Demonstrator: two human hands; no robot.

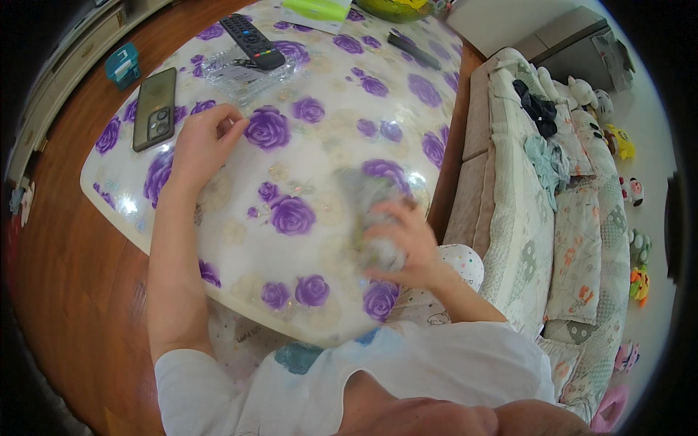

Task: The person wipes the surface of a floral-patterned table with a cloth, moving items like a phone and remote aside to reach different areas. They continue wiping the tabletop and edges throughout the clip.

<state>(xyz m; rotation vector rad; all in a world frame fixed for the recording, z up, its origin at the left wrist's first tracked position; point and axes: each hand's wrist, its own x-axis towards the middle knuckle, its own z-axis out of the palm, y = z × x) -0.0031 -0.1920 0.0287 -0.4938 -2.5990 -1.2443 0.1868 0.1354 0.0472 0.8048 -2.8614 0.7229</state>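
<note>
A table (327, 261) with a purple-rose cover lies before me. My right hand (403, 234) is on its right side, fingers wrapped over a crumpled greyish cloth (387, 253). Both hand and cloth are motion-blurred, so the cloth's outline is unclear. Over the left part of the table, my left hand (204, 144) is loosely curled, and nothing shows in it. Just left of it lies a smartphone (144, 109), camera side up. Beyond that hand, a black remote control (251, 41) rests on clear crinkled plastic packaging (234, 79).
A long dark object (414, 50), a bright green item (316, 10) and a green bowl (398, 8) occupy the far end. On the right stands a sofa (523, 245) with clothes (545, 163) and plush toys (583, 91). A teal container (122, 65) is beyond the table's left edge.
</note>
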